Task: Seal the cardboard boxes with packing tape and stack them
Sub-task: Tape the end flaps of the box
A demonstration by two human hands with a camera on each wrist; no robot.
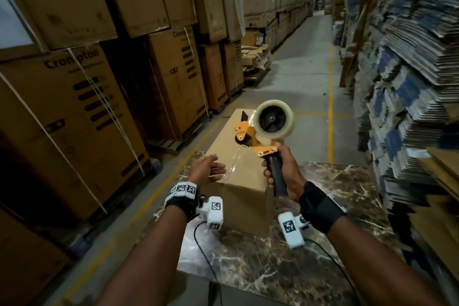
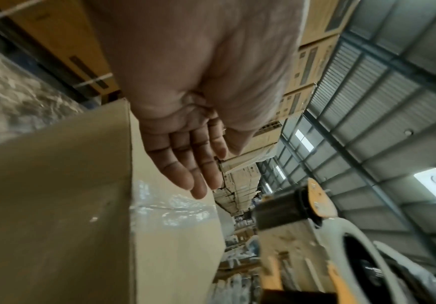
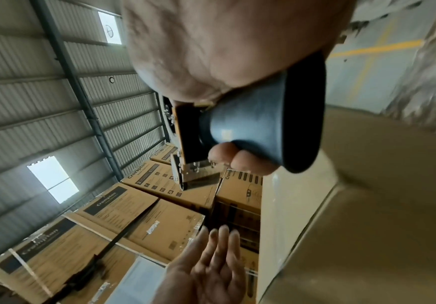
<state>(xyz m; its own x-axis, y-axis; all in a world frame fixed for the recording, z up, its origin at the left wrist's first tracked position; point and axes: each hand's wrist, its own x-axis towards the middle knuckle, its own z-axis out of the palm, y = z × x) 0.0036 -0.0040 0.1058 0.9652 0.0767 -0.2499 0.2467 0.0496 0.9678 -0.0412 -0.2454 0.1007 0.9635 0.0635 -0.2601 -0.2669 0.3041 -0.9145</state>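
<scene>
Box (image 1: 224,141): plain cardboard, in the centre of the head view, standing on the table with its long side running away from the camera; flaps closed.
Tape (image 1: 237,163): a clear strip lies along the box top and runs up to the dispenser; in the left wrist view it shows as a shiny wrinkled band (image 2: 170,207) on the top face.
Dispenser (image 1: 260,131): orange frame, black handle, a pale roll on its hub; held above the near end of the box, just right of centre in the head view.
Right hand (image 1: 283,169): wrapped tight round the black handle, fingers curled about it; the right wrist view shows the fingertips (image 3: 240,158) against the handle.
Left hand (image 1: 206,169): fingers straight and loosely spread, holding nothing, at the near left edge of the box top; whether it touches the tape I cannot tell.
Table (image 1: 335,243): dark marbled top, lower centre of the head view, carrying the box.
Cartons (image 1: 74,112): tall printed stacks fill the left of the head view.
Flat cardboard (image 1: 409,82): piled sheets along the right edge.
Floor (image 1: 308,74): grey aisle with yellow lines, upper centre.
</scene>
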